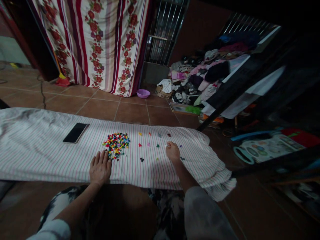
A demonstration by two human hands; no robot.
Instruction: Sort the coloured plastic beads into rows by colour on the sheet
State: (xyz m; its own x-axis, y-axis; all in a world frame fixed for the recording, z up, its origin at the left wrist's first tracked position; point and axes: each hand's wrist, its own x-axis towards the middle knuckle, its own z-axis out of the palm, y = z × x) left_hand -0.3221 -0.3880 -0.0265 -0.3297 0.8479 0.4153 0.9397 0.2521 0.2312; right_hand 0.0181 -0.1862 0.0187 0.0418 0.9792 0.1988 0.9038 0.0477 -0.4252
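A pile of small multicoloured beads (117, 142) lies on a striped cloth (62, 160). My left hand (100, 166) rests flat on the cloth at the pile's near left edge, fingers stretched out. To the right, small groups sorted by colour stand in rough rows: yellow beads (140, 134), red beads (140, 145), pink beads (148, 144), green beads (158, 146), black beads (142, 160) and others. My right hand (173, 151) is over the right side of these groups with its fingers pinched together. What it pinches, if anything, is too small to name.
A dark phone (76, 133) lies on the cloth left of the pile. Beyond the cloth are a floral curtain (107, 50), a purple basin (143, 93) and a red dustpan (62, 80) on the tiled floor. Heaped clothes (197, 73) fill the back right.
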